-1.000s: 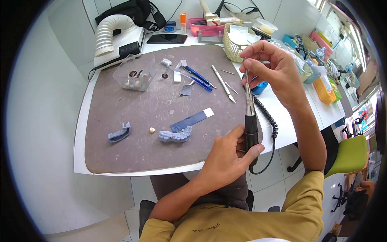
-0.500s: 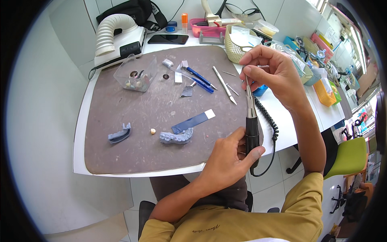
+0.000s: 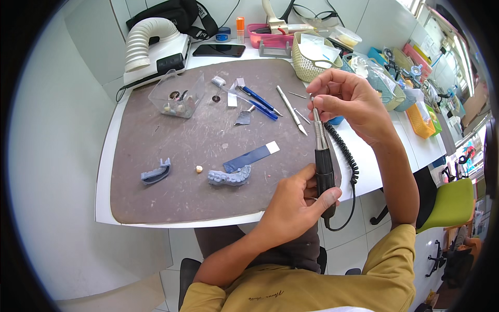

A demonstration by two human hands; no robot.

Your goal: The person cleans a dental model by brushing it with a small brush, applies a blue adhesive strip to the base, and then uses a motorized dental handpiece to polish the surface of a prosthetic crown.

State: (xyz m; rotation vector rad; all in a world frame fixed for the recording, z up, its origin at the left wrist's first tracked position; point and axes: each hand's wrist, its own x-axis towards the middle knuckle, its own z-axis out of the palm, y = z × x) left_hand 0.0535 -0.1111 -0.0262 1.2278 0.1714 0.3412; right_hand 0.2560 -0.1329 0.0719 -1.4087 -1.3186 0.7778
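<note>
While the left grip [image 3: 291,208] stays wrapped round the handpiece [image 3: 324,169] much as before, the right grip [image 3: 356,104] has come down a little since half a second ago. Less of the thin pin [image 3: 313,105] shows now between the right fingertips and the handpiece's nose; handpiece leans slightly more to the left at its top. Things on the mat [image 3: 166,203] lie as they did; whole view shifted a touch.

Handpiece: long, slim, black lower body, ribbed silver upper part tapering to a narrow nose. Stands nearly upright in view, thumb of left grip across its lower body, nose just below the right grip. Coiled black cord [image 3: 344,148] hangs to its right.

Right grip: thumb and fingers pinched together at the pin; exact contact too small to tell. Left grip: closed on the handpiece's black body.

Left of and beyond the left grip: larger blue-grey cast [image 3: 229,177], with dark strip [image 3: 249,158] touching or just behind it, cannot tell which. Farther left, tooth [image 3: 199,169], then smaller cast [image 3: 156,172]. Left of the right grip, near: white knife [image 3: 291,109], tilted on the mat.
</note>
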